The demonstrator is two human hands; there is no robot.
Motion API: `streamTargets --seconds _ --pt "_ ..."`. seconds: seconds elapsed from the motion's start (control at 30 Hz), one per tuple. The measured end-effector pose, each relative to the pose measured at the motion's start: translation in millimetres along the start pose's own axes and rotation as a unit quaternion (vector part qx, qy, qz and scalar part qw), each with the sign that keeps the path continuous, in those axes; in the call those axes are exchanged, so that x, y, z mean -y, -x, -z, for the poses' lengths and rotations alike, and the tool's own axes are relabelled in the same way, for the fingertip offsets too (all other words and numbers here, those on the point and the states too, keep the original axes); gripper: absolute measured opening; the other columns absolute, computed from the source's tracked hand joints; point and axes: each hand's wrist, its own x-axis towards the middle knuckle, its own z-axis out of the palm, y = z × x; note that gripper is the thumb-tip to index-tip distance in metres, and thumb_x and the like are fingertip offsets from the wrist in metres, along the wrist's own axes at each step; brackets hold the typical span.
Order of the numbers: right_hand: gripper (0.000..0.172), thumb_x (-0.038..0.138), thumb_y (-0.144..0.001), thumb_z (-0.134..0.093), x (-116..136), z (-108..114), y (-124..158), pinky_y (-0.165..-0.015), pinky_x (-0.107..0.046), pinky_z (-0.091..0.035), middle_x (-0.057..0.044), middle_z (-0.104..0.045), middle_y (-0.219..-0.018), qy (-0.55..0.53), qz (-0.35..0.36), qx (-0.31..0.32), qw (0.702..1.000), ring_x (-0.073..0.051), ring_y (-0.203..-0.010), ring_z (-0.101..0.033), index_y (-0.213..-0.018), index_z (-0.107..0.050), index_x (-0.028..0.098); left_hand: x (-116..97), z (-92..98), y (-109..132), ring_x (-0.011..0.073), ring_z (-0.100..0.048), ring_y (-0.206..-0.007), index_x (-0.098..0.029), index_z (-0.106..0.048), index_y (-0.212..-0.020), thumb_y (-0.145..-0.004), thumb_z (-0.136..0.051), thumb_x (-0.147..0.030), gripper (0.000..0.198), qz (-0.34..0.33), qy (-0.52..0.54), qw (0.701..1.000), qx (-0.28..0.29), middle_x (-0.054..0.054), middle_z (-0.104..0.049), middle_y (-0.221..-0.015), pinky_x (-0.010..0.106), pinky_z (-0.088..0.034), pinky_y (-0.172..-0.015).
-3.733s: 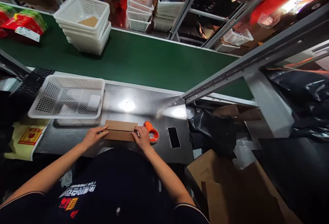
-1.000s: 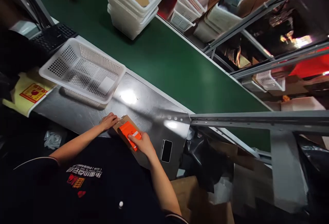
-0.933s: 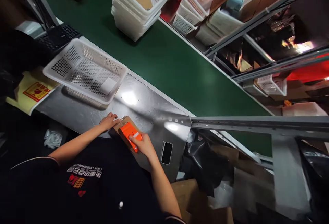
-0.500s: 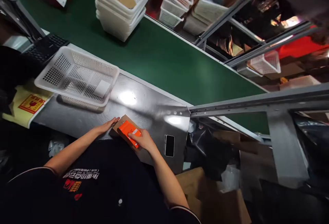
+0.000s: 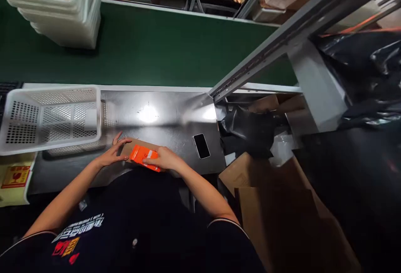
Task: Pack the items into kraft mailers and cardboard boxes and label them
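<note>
My right hand (image 5: 167, 159) grips the right part of a flat orange packet (image 5: 139, 154) with dark print and a white label, its thumb on top. The packet lies against a flat brown cardboard piece (image 5: 145, 143), which shows along its far and left sides; I cannot tell whether that is a box or a mailer. At the cardboard's left end is my left hand (image 5: 111, 156), fingers spread, thumb and index beside or touching its edge. Both items are over the near edge of a metal table (image 5: 169, 110).
A white perforated basket (image 5: 98, 128) stands at left with a white slip inside. A phone (image 5: 201, 146) lies to the right. Beyond runs a green belt (image 5: 156, 51) carrying stacked white baskets (image 5: 67, 26). A metal post (image 5: 260, 66) rises at right, above cardboard boxes (image 5: 250, 206) and black plastic.
The view has swung to the right. The packet and cardboard have turned more level. My left hand's fingers, earlier laid flat along the cardboard edge, are now spread; my right hand keeps its grip.
</note>
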Motion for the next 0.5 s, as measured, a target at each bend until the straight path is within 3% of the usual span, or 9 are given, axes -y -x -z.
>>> streamTargets --seconds 0.2,0.3,0.4,0.5 --pt "0.035 0.049 -0.077 -0.082 -85 36 52 -0.051 -0.028 -0.030 0.003 -0.057 -0.054 -0.021 -0.088 0.010 0.996 -0.015 -0.053 -0.051 -0.064 -0.063 0.022 -9 8.7 3 0.0436 -0.008 -0.170 -0.024 -0.057 -0.157 -0.084 -0.073 -0.074 0.090 0.041 -0.037 0.998 0.014 0.018 -0.028 -0.177 0.058 -0.035 -0.132" --pt "0.032 0.046 -0.075 -0.078 -124 42 66 -0.049 -0.027 -0.028 0.004 -0.056 -0.054 -0.074 -0.086 0.020 0.993 -0.014 -0.051 -0.049 -0.065 -0.062 0.022 -14 13.3 9 0.0434 -0.017 -0.169 -0.024 -0.052 -0.163 -0.088 -0.069 -0.074 0.092 0.039 -0.052 0.998 0.025 0.016 -0.010 -0.184 0.057 -0.033 -0.133" --pt "0.030 0.045 -0.072 -0.078 -142 31 57 -0.052 -0.025 -0.030 0.005 -0.056 -0.058 -0.119 -0.050 0.023 0.991 -0.012 -0.055 -0.046 -0.066 -0.062 0.020 -25 12.4 24 0.0439 -0.019 -0.168 -0.025 -0.046 -0.169 -0.101 -0.055 -0.068 0.081 0.016 -0.177 0.984 0.002 0.015 0.001 -0.185 0.063 -0.022 -0.135" --pt "0.031 0.045 -0.070 -0.079 -140 7 27 -0.057 -0.025 -0.034 0.006 -0.055 -0.061 -0.152 -0.022 0.033 0.988 -0.011 -0.060 -0.046 -0.068 -0.062 0.019 -43 0.1 36 0.0417 -0.018 -0.169 -0.025 -0.049 -0.168 -0.108 -0.045 -0.061 0.070 -0.044 -0.325 0.945 -0.002 0.016 -0.024 -0.181 0.067 -0.001 -0.136"
